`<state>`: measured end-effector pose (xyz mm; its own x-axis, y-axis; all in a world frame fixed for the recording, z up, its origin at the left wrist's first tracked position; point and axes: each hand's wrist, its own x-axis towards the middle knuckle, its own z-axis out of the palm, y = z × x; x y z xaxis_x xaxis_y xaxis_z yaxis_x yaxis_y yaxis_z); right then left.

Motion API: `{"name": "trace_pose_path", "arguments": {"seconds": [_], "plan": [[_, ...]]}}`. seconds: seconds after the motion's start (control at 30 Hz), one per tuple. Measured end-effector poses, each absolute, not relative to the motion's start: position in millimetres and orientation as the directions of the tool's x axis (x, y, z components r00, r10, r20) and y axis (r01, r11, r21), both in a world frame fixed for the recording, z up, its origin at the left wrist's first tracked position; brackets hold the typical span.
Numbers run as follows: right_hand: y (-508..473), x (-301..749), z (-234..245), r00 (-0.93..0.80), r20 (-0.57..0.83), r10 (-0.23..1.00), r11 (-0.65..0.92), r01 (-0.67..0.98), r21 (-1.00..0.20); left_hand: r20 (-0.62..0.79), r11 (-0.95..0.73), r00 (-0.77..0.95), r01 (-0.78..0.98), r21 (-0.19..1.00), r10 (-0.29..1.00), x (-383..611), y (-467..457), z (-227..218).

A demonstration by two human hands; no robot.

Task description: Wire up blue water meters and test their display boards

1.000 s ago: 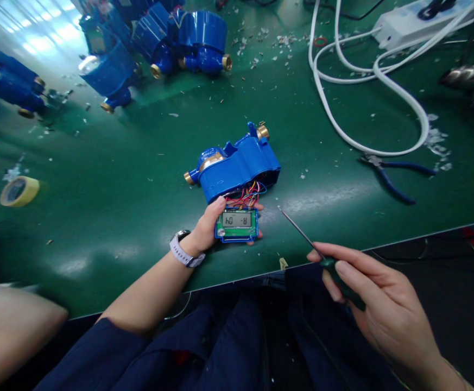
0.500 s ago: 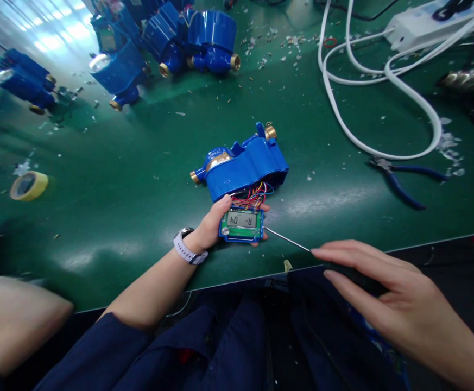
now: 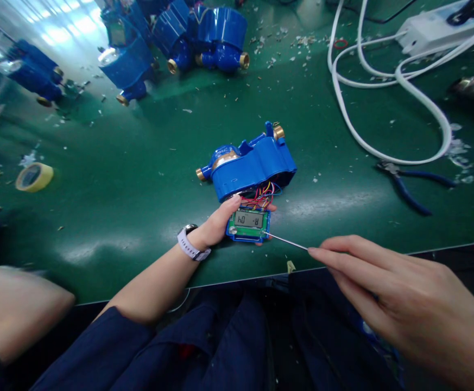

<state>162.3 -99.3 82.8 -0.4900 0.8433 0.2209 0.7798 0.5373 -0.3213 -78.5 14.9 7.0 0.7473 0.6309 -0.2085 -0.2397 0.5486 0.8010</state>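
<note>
My left hand (image 3: 216, 225) is closed around a small green circuit board with an LCD display (image 3: 248, 224), held just above the green table. Coloured wires (image 3: 263, 193) run from the board into an open blue water meter (image 3: 253, 163) lying right behind it. My right hand (image 3: 387, 288) grips a thin screwdriver (image 3: 284, 241), handle hidden under the fingers. Its tip touches the board's lower right corner. A white watch sits on my left wrist.
Several more blue meters (image 3: 216, 32) stand at the back left. A roll of yellow tape (image 3: 34, 177) lies at the left. White cables (image 3: 383, 81) and a power strip (image 3: 432, 30) lie at the back right, blue-handled pliers (image 3: 411, 184) at the right. Another person's arm (image 3: 17, 304) is at lower left.
My right hand swung the screwdriver from pointing up and away to lying low, bringing its tip against the board's corner. The left hand kept holding the board.
</note>
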Motion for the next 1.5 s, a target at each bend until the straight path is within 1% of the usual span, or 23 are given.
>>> {"name": "trace_pose_path", "arguments": {"seconds": [0.07,0.13,0.23,0.4,0.47,0.5,0.53,0.6,0.63,0.67,0.7,0.73,0.8,0.83,0.87,0.93,1.0,1.1,1.3,1.5], "plan": [[-100,160,83,-0.501,0.225,0.835,0.549,0.779,-0.301,-0.209,0.548,0.748,-0.238,0.802,0.63,-79,15,7],[-98,158,81,-0.484,0.223,0.846,0.533,0.772,-0.348,-0.206,0.557,0.755,-0.242,0.795,0.623,-79,16,5],[-90,158,77,-0.451,0.189,0.872,0.48,0.718,-0.505,-0.216,0.588,0.772,-0.239,0.773,0.598,-81,17,2],[-71,170,66,-0.428,0.098,0.899,0.339,0.534,-0.775,-0.226,0.678,0.83,-0.226,0.699,0.51,-83,22,3],[-71,173,58,-0.329,0.079,0.941,0.234,0.467,-0.852,-0.218,0.7,0.858,-0.205,0.684,0.465,-82,23,4],[-73,173,52,-0.241,0.076,0.967,0.175,0.421,-0.89,-0.214,0.703,0.867,-0.196,0.684,0.451,-81,24,4],[-77,173,45,-0.124,0.073,0.99,0.114,0.365,-0.924,-0.209,0.702,0.871,-0.194,0.686,0.444,-81,25,4],[-87,173,27,0.113,0.063,0.992,0.036,0.232,-0.972,-0.194,0.699,0.874,-0.204,0.685,0.446,-81,25,2],[-92,172,17,0.206,0.054,0.977,0.008,0.219,-0.976,-0.184,0.701,0.875,-0.215,0.68,0.447,-81,25,1],[-97,172,7,0.265,0.069,0.962,-0.004,0.265,-0.964,-0.17,0.703,0.878,-0.228,0.673,0.448,-81,25,0],[-101,173,-1,0.287,0.119,0.951,0.01,0.356,-0.935,-0.156,0.706,0.881,-0.24,0.666,0.446,-81,24,-1],[-104,173,-9,0.273,0.201,0.941,0.056,0.46,-0.886,-0.142,0.709,0.883,-0.252,0.659,0.446,-81,24,-2],[-105,172,-19,0.162,0.386,0.908,0.205,0.632,-0.747,-0.122,0.713,0.886,-0.271,0.647,0.447,-81,24,-2],[-105,171,-22,0.097,0.462,0.881,0.278,0.684,-0.675,-0.116,0.715,0.886,-0.279,0.641,0.449,-81,24,-2],[-103,170,-24,0.041,0.512,0.858,0.332,0.716,-0.614,-0.11,0.718,0.887,-0.285,0.636,0.449,-81,24,-2],[-101,166,-25,-0.01,0.573,0.82,0.382,0.755,-0.534,-0.101,0.732,0.892,-0.292,0.616,0.44,-81,24,-1],[-99,163,-26,-0.006,0.612,0.791,0.39,0.775,-0.497,-0.089,0.752,0.901,-0.297,0.588,0.425,-81,25,-2],[-98,162,-28,-0.011,0.637,0.771,0.404,0.781,-0.476,-0.076,0.776,0.905,-0.312,0.548,0.418,-81,25,-2],[-98,161,-30,-0.04,0.635,0.771,0.424,0.777,-0.466,-0.062,0.802,0.905,-0.339,0.493,0.421,-79,25,0],[-98,162,-30,-0.058,0.639,0.767,0.431,0.784,-0.446,-0.07,0.816,0.905,-0.341,0.467,0.419,-79,24,-4]]}}
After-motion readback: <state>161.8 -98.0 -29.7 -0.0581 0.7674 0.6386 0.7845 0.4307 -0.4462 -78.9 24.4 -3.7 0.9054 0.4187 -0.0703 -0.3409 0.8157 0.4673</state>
